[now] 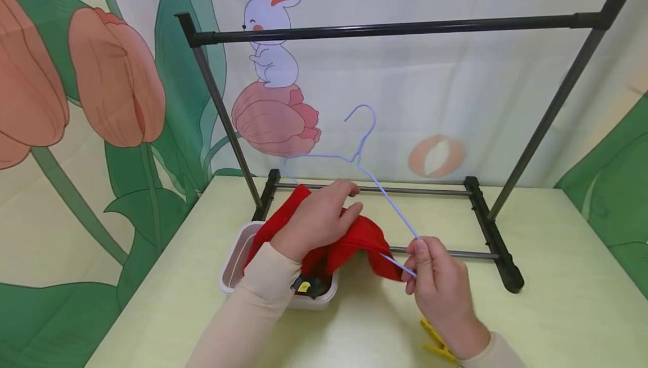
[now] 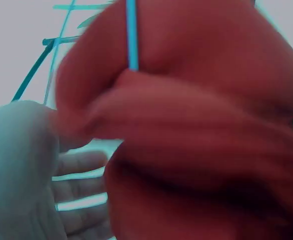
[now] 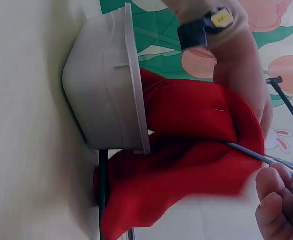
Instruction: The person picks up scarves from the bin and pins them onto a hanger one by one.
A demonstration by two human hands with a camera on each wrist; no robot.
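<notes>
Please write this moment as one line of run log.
left hand: touching red cloth; right hand: gripping thin pale-blue wire hanger; cloth: draped over hanger's lower bar; yellow plastic clip: on pale table

The cloth (image 1: 360, 238) is red, the hanger (image 1: 359, 157) pale violet-blue, the clip (image 1: 431, 332) yellow. The rack (image 1: 385, 29) is black, the table (image 1: 557, 255) light yellow-green. The backdrop (image 1: 385, 70) bears printed orange tulips (image 1: 118, 81), green leaves (image 1: 45, 314) and a white rabbit (image 1: 275, 67).

The crumpled red cloth (image 1: 356, 244) hides part of the thin pale purple wire hanger (image 1: 388, 197) and looks blurry from the left wrist. The bare right hand (image 1: 440, 286) seems to cover one end of the yellow plastic clip (image 1: 441, 350).
</notes>
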